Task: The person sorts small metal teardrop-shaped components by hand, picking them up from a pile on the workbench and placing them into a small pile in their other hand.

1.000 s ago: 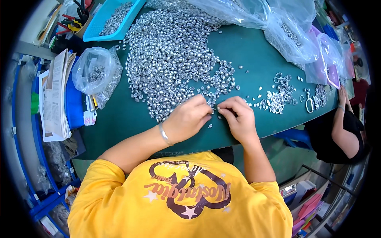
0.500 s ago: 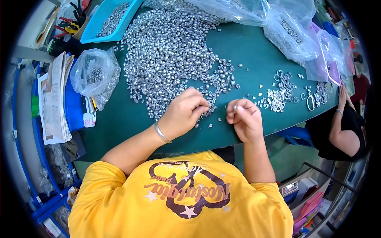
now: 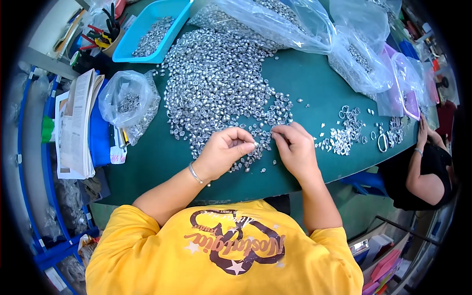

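Note:
A large heap of small silver drop-shaped metal pieces point(image 3: 216, 83) covers the middle of the green table, its near edge reaching my hands. My left hand point(image 3: 223, 151), a bangle on its wrist, is closed in a pinch at that near edge. A small silver metal piece point(image 3: 255, 144) shows at its thumb and fingertip. To the right of it, my right hand point(image 3: 296, 151) has its palm turned down, thumb and forefinger pressed together beside the heap. What that pinch holds, if anything, is hidden. A few loose pieces lie between the hands and my body.
Left of the heap are a blue basket point(image 3: 162, 51) of pieces and a plastic bag point(image 3: 125, 105). Bigger clear bags point(image 3: 361, 73) lie at the far right. A smaller pile of pale pieces and rings point(image 3: 342, 140) sits rightward, near another person's arm point(image 3: 417, 160).
My right hand has turned palm down and moved left toward the heap; the silver piece in its fingertips no longer shows. My left hand has shifted slightly, and a piece now shows at its fingertips.

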A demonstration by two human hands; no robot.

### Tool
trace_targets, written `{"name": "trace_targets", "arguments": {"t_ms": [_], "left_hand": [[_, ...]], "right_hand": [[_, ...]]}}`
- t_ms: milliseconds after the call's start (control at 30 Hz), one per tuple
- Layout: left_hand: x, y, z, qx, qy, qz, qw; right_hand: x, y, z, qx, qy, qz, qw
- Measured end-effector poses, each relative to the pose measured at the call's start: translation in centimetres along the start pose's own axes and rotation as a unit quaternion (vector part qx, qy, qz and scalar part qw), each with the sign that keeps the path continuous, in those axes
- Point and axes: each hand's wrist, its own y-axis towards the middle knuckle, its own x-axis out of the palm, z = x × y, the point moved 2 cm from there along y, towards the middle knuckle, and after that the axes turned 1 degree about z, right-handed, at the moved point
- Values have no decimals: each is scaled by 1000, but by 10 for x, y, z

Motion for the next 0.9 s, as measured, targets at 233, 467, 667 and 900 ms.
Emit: {"name": "trace_targets", "arguments": {"t_ms": [233, 467, 667, 900], "left_hand": [[-6, -10, -4, 30, -134, 10, 990], [-6, -8, 1, 23, -169, 14, 985], [-7, -9, 5, -10, -196, 25, 980], [-4, -9, -2, -83, -165, 22, 983]], "right_hand": [[21, 18, -9, -23, -140, -61, 988], [23, 17, -3, -1, -15, -54, 998], [16, 6, -17, 257, 354, -130, 890], [14, -4, -38, -19, 114, -39, 993]]}}
